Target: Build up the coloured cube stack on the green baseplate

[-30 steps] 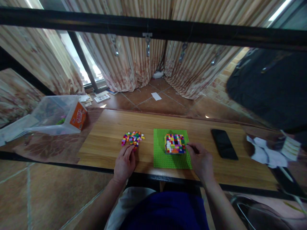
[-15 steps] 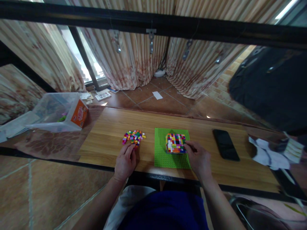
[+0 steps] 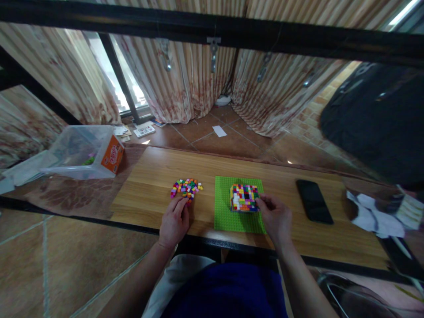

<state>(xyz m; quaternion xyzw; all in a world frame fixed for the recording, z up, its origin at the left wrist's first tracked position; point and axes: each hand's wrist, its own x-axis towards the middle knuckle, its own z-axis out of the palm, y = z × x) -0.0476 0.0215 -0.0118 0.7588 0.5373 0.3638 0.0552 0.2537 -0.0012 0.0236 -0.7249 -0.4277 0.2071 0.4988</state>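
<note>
Small toy bricks [image 3: 187,187] of many colours lie in a loose heap on the table. My left hand [image 3: 174,221] rests at the heap's near edge, fingers bent and drawn together over a few bricks; what they pinch is hidden. To the right, a green baseplate [image 3: 224,216] carries a box-shaped structure of multicoloured bricks [image 3: 244,198], with a dark gap in its top. My right hand [image 3: 275,218] is at the structure's right side, thumb and index finger closed against its edge. Any brick between those fingertips cannot be made out.
A black phone [image 3: 314,201] lies on the wooden table [image 3: 149,176], right of the baseplate. Crumpled white papers [image 3: 374,216] are at the far right. A clear plastic bin [image 3: 82,150] with an orange label stands at left. A black bar [image 3: 212,28] crosses above.
The whole view has shifted slightly. Both hands stay nearly in place, the left by the heap and the right at the structure's edge.
</note>
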